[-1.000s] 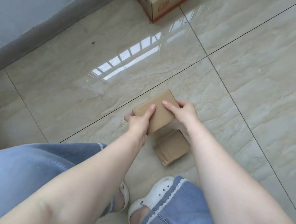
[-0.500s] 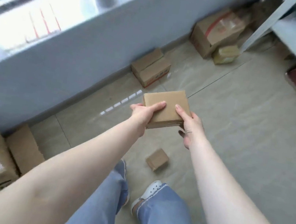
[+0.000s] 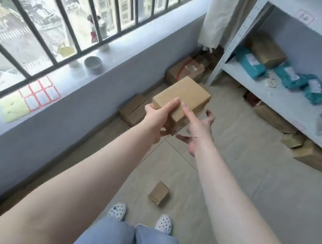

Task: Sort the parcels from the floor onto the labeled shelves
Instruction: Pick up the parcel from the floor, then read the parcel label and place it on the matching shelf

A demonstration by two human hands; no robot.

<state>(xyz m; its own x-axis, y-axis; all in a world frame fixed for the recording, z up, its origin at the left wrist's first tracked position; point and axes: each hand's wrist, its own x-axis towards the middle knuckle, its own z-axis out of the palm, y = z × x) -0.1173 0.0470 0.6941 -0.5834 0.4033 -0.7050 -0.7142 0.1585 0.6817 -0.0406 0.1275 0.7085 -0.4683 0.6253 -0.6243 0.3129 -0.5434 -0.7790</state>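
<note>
1. Standing between the window wall and the shelving, the person holds a brown cardboard parcel (image 3: 180, 99) out at about chest height, well above the floor and not yet at the shelf unit (image 3: 280, 98) on the right.
2. Their left hand (image 3: 157, 119) is wrapped round the parcel's near left corner, thumb on top and fingers underneath. The right hand (image 3: 197, 127) is spread wide, one fingertip on the top face and the rest loose beside and below the box, so it adds little to the grip.
3. As I see it, most of the weight hangs from one corner in one hand; the box could tip away and drop if the right hand does not close on it before the swing toward the shelf.
4. A small parcel (image 3: 158, 193) lies on the floor just ahead of the white shoes (image 3: 163, 223), an easy thing to tread on or kick when stepping across.
5. The middle shelf already carries teal mailer bags (image 3: 300, 80) and a brown package, so a careless placing could push one off.
6. Writing: pink-edged tags sit on the shelf edges and white labels on the teal bags, all too blurred to read. Picking the right shelf therefore means a closer look first. The held parcel shows no print on the faces I can see.
</note>
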